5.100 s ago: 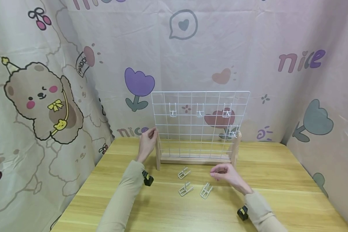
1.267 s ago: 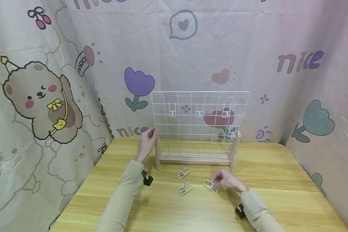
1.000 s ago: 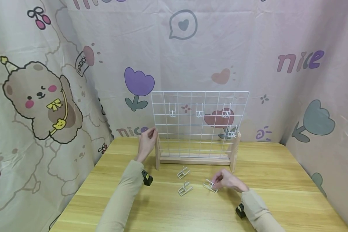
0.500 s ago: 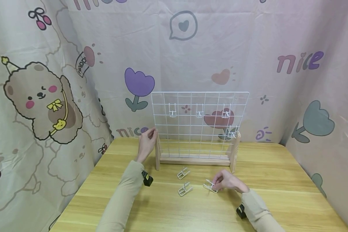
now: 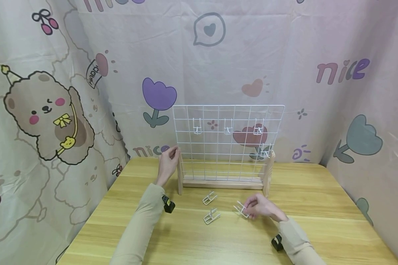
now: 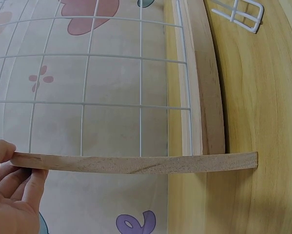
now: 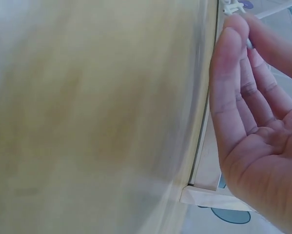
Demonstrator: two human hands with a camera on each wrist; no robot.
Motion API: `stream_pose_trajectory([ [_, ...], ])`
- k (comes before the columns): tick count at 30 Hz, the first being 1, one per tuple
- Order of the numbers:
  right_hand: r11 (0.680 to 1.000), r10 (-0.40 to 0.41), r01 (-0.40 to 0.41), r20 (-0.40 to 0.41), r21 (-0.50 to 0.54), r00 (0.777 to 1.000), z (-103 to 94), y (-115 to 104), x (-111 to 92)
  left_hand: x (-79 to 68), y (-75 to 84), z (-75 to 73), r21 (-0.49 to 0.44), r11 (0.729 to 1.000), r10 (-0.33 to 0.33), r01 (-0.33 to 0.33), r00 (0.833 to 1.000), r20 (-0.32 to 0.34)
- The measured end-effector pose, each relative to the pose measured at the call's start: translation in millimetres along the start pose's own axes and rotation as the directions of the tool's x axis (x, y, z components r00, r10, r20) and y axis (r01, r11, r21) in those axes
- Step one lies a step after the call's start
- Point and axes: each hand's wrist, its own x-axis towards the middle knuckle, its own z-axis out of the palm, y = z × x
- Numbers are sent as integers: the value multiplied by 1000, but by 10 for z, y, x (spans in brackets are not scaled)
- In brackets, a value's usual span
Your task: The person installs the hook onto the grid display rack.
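My left hand (image 5: 168, 163) pinches the top of the left wooden post (image 6: 136, 165) of a stand; in the left wrist view thumb and fingers lie on either side of the wood. This stand carries a white wire grid panel (image 5: 219, 105). In front of its right end, low over the table, my right hand (image 5: 260, 207) pinches a white wire hook (image 5: 241, 210) between thumb and fingertips. The hook's prongs point to the upper left. In the right wrist view the fingers (image 7: 228, 92) cover most of the hook.
Two more white hooks, one nearer the stand (image 5: 208, 200) and one nearer me (image 5: 209, 218), lie on the wooden table (image 5: 199, 243). Several hooks hang on the grid, three of them in one upper row. A printed curtain (image 5: 212, 66) stands behind and at both sides.
The right hand, earlier apart from the hook on the table, has come to pinch it and turned it. In the last half second the hook has tipped and risen slightly. The left hand stays put.
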Motion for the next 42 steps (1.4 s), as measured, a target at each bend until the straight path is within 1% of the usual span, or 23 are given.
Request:
stream_pose_trajectory([
  [9, 995, 13, -11, -18, 96, 1000, -27, -1, 5, 4, -9, -8, -2, 1000, 6, -6, 1000, 3],
  [13, 992, 3, 3, -48, 123, 999, -32, -4, 13, -1, -22, -3, -6, 999, 40, -40, 999, -9],
  [17, 991, -38, 48, -81, 128, 996, -33, -4, 23, -10, -26, 4, 1, 997, 76, -76, 997, -30],
  [20, 987, -67, 82, -113, 135, 991, -31, -6, 38, -14, -25, 1, -4, 998, 62, -63, 998, -20],
  [23, 983, -87, 110, -156, 145, 984, -25, -17, 57, -4, -21, -4, -12, 1000, 27, -27, 1000, 1],
  [26, 976, -125, 156, -201, 151, 972, -19, -35, 76, 3, -18, -6, -15, 1000, 5, -5, 1000, 8],
  [30, 957, -170, 225, -269, 186, 948, -8, -60, 103, 2, -9, -2, -13, 1000, 5, -5, 1000, 3],
  [34, 930, -179, 272, -344, 245, 922, 6, -83, 129, 0, -5, 0, -4, 1000, 12, -12, 1000, -2],
  [37, 906, -194, 318, -396, 278, 898, 14, -97, 149, 0, -5, -1, -9, 1000, 12, -12, 1000, 0],
  [42, 869, -212, 381, -458, 316, 863, 26, -133, 177, 3, -1, 0, -21, 1000, 0, 0, 1000, 9],
])
